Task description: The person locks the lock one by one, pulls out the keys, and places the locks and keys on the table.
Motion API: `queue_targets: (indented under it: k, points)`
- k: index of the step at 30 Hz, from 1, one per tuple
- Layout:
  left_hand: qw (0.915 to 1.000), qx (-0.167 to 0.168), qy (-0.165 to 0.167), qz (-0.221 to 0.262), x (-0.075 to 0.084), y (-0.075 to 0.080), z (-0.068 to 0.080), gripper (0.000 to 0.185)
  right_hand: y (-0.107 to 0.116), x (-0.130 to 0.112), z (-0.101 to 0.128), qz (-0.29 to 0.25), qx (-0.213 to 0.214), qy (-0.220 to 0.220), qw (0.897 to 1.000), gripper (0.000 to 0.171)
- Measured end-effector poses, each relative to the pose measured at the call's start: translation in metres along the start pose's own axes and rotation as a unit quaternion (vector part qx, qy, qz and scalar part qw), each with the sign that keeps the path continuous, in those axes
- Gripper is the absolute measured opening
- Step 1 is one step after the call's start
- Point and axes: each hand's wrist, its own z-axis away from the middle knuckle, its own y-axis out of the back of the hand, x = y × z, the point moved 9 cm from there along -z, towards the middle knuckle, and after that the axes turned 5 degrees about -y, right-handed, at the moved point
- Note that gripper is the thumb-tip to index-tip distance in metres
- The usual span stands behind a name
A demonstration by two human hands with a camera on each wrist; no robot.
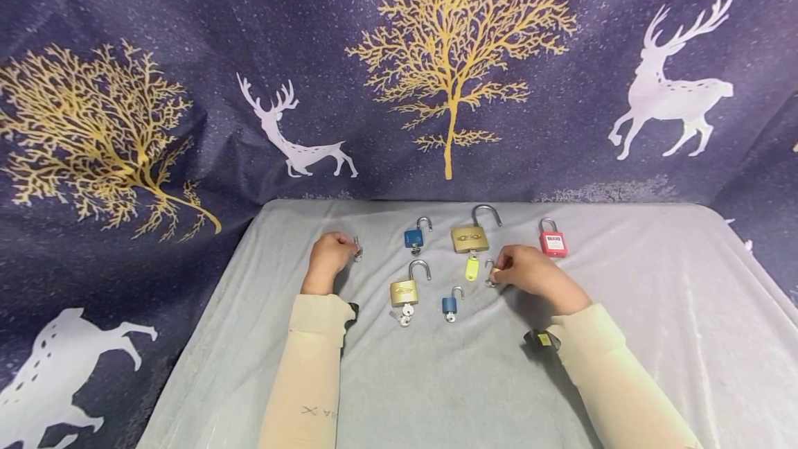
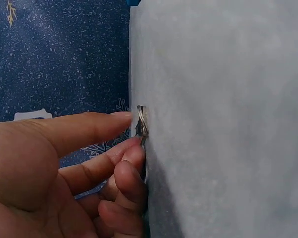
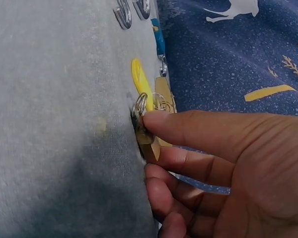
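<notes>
My left hand point(image 1: 332, 255) is at the far left of the table, its fingertips pinching a small bunch of keys on a silver ring point(image 2: 142, 121); the fingers hide part of it. On the right, my right hand point(image 1: 530, 269) pinches a small brass padlock point(image 3: 150, 148) low over the cloth. Its open shackle shows in the head view, and a key ring point(image 3: 140, 105) hangs at its keyhole end. Just beyond it lies a large brass padlock point(image 1: 470, 240) with a yellow key tag point(image 1: 472, 269). The red padlock point(image 1: 553, 244) is behind my right hand.
Between the hands lie a blue padlock point(image 1: 414, 238), a medium brass padlock point(image 1: 404, 293) and a smaller blue padlock point(image 1: 449, 305), all with shackles open and keys attached. A grey cloth point(image 1: 436, 393) covers the table. A dark deer-patterned curtain point(image 1: 536, 151) hangs behind its far edge.
</notes>
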Motion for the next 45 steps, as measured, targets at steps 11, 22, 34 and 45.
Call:
queue_targets:
  k: [11,22,34,45]
  points:
    - [0.9987,0.008,-0.006,0.05,0.019,0.003,0.004,0.025,0.007,0.001,0.001,-0.015,0.011,0.001,1.0,0.014]
    - [0.9904,-0.007,-0.045,0.13,0.045,-0.01,0.008,0.023,0.024,-0.017,0.009,-0.04,0.056,0.025,0.997,0.012]
    - [0.9638,-0.088,-0.12,0.221,0.092,-0.041,0.023,0.022,0.036,-0.041,0.019,-0.057,0.096,0.051,0.993,0.017]
    - [0.9335,-0.201,-0.17,0.244,0.14,-0.072,0.06,0.026,0.04,-0.055,0.025,-0.071,0.116,0.064,0.989,0.019]
